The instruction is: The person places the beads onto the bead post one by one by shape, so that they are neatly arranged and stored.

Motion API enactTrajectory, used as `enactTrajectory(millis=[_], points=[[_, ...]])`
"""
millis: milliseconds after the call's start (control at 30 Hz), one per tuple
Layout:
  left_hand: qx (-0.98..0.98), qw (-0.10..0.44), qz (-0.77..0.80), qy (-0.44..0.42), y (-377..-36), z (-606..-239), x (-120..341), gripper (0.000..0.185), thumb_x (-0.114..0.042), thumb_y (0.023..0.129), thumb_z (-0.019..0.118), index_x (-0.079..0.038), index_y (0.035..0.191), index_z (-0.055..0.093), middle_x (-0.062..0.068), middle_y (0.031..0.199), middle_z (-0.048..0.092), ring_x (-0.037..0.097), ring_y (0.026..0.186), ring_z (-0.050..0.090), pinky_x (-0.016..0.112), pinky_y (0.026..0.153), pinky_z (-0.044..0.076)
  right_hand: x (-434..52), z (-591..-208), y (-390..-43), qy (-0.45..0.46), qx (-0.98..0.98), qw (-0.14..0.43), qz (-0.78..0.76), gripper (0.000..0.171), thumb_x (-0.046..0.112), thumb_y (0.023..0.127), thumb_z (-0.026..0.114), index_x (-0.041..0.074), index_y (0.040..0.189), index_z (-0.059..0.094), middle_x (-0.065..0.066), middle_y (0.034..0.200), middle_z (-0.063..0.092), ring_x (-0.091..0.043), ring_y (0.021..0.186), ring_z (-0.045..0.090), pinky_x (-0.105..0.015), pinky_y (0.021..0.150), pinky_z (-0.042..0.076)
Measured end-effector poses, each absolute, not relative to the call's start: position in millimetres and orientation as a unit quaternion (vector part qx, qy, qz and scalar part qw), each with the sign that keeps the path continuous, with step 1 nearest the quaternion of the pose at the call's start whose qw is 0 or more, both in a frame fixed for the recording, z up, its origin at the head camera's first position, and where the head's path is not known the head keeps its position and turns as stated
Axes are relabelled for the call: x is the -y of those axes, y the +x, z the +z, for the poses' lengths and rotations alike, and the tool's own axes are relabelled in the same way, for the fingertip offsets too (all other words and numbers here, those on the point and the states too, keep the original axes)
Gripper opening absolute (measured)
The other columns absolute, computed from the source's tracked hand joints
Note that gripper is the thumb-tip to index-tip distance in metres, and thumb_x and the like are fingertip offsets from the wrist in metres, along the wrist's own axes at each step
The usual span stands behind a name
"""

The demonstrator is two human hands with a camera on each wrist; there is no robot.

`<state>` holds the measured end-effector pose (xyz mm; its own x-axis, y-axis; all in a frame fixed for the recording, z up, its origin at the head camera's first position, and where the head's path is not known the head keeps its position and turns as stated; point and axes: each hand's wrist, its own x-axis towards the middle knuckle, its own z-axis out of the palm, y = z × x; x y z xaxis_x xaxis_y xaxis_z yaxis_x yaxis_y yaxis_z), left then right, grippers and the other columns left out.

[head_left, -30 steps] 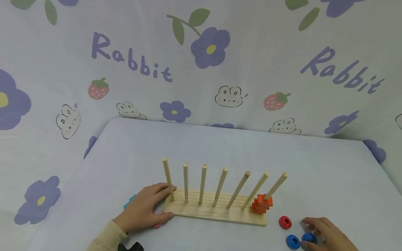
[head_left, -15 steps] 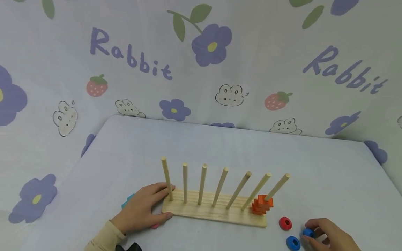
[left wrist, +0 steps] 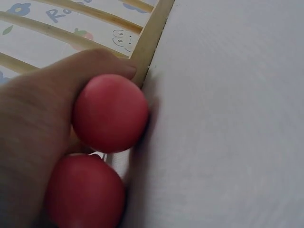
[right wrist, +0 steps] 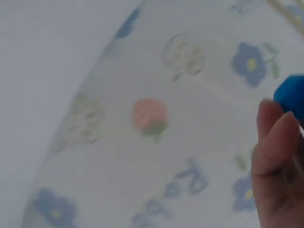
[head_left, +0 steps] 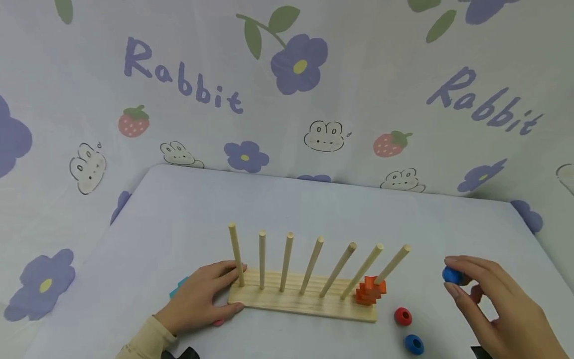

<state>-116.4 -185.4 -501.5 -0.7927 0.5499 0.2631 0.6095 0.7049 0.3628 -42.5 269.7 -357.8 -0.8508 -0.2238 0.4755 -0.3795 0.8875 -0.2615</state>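
Over the right side of the white tabletop (head_left: 287, 199), a small, rounded, plain blue bead (head_left: 452, 275) is pinched between the thumb and forefinger of the right hand (head_left: 506, 299), well apart from the board. The right hand reaches in from the lower right, its other fingers curled beneath the forefinger. Near it lie a red rounded bead with a dark centre hole (head_left: 403, 316) and a second blue bead, also holed (head_left: 414, 344). The left hand (head_left: 197, 299) grips the left end of a long pale wooden board with seven upright pegs (head_left: 305, 302), thumb against the near edge, fingers at the far one. Orange jagged-edged pieces (head_left: 370, 290) are stacked round the rightmost peg. Beside the left thumb, the wrist view shows two smooth pinkish-red balls (left wrist: 110, 114)
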Motion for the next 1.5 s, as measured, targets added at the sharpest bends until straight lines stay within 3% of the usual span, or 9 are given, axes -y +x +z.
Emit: enactTrajectory(millis=[133,267,500,767,900,1033,1167,1267,1500], points=[[0.922,0.067,-0.217,-0.315,-116,-499,188,0.067,-0.056,0.084,0.065,-0.018,0.138,0.053,0.000,0.136,0.053,0.022,0.122,0.052,0.043,0.097,0.044,-242,-329,-44,0.196,0.922,0.252,0.217,0.041,0.031,0.093,0.062,0.000,0.120,0.060,-0.012,0.120,0.055,0.007,0.089,0.043,0.001,0.078,0.037],[0.922,0.066,-0.217,-0.315,-119,-499,187,0.068,-0.058,0.084,0.064,-0.020,0.139,0.052,-0.001,0.137,0.052,0.020,0.123,0.051,0.043,0.098,0.043,-219,-314,-48,0.196,0.922,0.244,0.228,0.047,0.011,0.083,0.074,0.004,0.127,0.057,-0.007,0.117,0.056,0.006,0.083,0.045,0.002,0.081,0.037],[0.926,0.058,-0.212,-0.308,-122,-500,186,0.069,-0.061,0.085,0.060,-0.020,0.140,0.051,-0.001,0.138,0.051,0.021,0.125,0.050,0.044,0.100,0.042,-195,-304,-65,0.273,0.902,0.264,0.204,0.057,0.054,0.096,0.040,0.005,0.116,0.062,-0.005,0.113,0.061,0.000,0.079,0.049,-0.004,0.068,0.044],[0.924,0.041,-0.224,-0.306,-121,-503,186,0.071,-0.064,0.085,0.058,-0.022,0.141,0.049,-0.004,0.140,0.050,0.019,0.126,0.049,0.043,0.101,0.041,-183,-306,-69,0.275,0.914,0.253,0.160,0.059,0.055,0.096,0.034,0.008,0.110,0.066,0.000,0.108,0.062,-0.003,0.070,0.054,-0.006,0.060,0.045],[0.925,0.034,-0.224,-0.305,-119,-504,187,0.070,-0.063,0.085,0.058,-0.021,0.141,0.049,-0.003,0.140,0.049,0.019,0.127,0.048,0.044,0.102,0.041,-174,-313,-66,0.221,0.938,0.215,0.156,0.036,0.034,0.086,0.070,0.010,0.112,0.062,0.001,0.104,0.062,-0.001,0.066,0.055,-0.010,0.055,0.047],[0.926,0.042,-0.219,-0.304,-118,-504,188,0.070,-0.062,0.085,0.059,-0.020,0.140,0.051,-0.002,0.139,0.050,0.020,0.126,0.049,0.044,0.101,0.041,-167,-325,-66,0.178,0.952,0.196,0.155,0.054,0.013,0.071,0.084,0.011,0.118,0.058,-0.001,0.095,0.063,0.002,0.058,0.051,-0.013,0.049,0.045],[0.927,0.042,-0.221,-0.301,-117,-504,188,0.069,-0.062,0.085,0.059,-0.020,0.140,0.051,-0.002,0.139,0.051,0.020,0.125,0.050,0.044,0.100,0.042,-165,-339,-67,0.193,0.945,0.236,0.117,0.040,0.044,0.093,0.055,0.018,0.122,0.062,-0.002,0.094,0.066,0.000,0.048,0.047,-0.012,0.042,0.036],[0.928,0.037,-0.221,-0.298,-118,-504,189,0.070,-0.063,0.086,0.058,-0.020,0.140,0.050,-0.002,0.140,0.050,0.020,0.127,0.049,0.044,0.102,0.041,-164,-351,-66,0.210,0.933,0.282,0.082,0.059,0.057,0.098,0.023,0.021,0.118,0.066,-0.002,0.093,0.070,-0.003,0.040,0.045,-0.012,0.039,0.029],[0.928,0.033,-0.224,-0.295,-117,-505,189,0.070,-0.064,0.085,0.058,-0.021,0.140,0.051,-0.002,0.140,0.050,0.019,0.127,0.049,0.044,0.101,0.041,-162,-388,-65,0.247,0.900,0.350,0.080,0.054,0.045,0.104,0.029,0.014,0.093,0.071,0.000,0.086,0.070,-0.008,0.040,0.053,-0.015,0.035,0.033]])
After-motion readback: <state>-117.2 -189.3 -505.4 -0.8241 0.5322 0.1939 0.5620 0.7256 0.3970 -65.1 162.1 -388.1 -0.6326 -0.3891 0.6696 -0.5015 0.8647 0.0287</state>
